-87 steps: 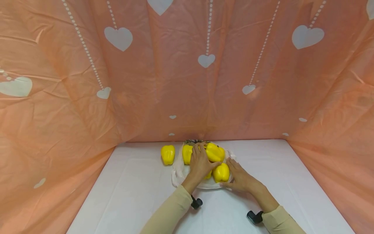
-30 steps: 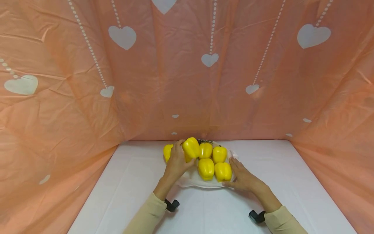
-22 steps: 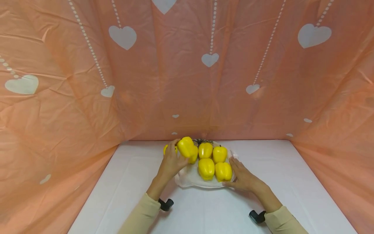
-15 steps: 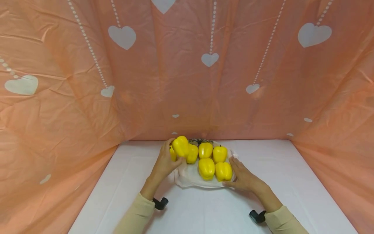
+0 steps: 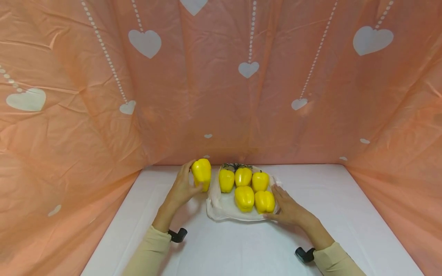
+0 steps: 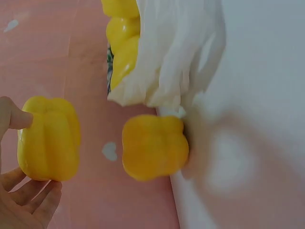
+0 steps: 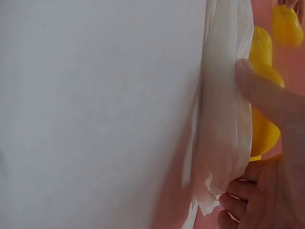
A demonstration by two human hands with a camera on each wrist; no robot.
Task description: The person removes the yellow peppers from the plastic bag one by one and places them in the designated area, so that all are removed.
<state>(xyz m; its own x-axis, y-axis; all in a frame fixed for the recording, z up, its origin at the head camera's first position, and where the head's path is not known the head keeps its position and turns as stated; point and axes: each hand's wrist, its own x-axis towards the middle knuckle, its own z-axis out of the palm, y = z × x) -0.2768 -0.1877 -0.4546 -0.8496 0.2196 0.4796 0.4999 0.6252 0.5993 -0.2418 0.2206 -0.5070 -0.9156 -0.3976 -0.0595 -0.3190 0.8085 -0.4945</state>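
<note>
In the head view, my left hand (image 5: 180, 188) holds a yellow bell pepper (image 5: 201, 171) between thumb and fingers, raised left of a white cloth bag (image 5: 222, 211). The left wrist view shows this held bell pepper (image 6: 50, 140) apart from another bell pepper (image 6: 155, 148) on the table; the held one mostly hides that other from the head camera. Several yellow bell peppers (image 5: 244, 199) lie in the bag's open, rolled-down mouth. My right hand (image 5: 289, 207) rests at the bag's right edge, fingers spread; its thumb touches the cloth rim (image 7: 224, 109) in the right wrist view.
A white-covered table (image 5: 241, 249) lies beneath. Behind it and along both sides hangs an orange-pink curtain (image 5: 221, 96) with white hearts. The bag's back edge carries a dark print (image 5: 236, 166). Each wrist wears a small black camera (image 5: 178, 235).
My left hand has lifted a bell pepper from the bag and carried it left past the bag's edge. The peppers in the bag now show uncovered. My right hand has stayed put.
</note>
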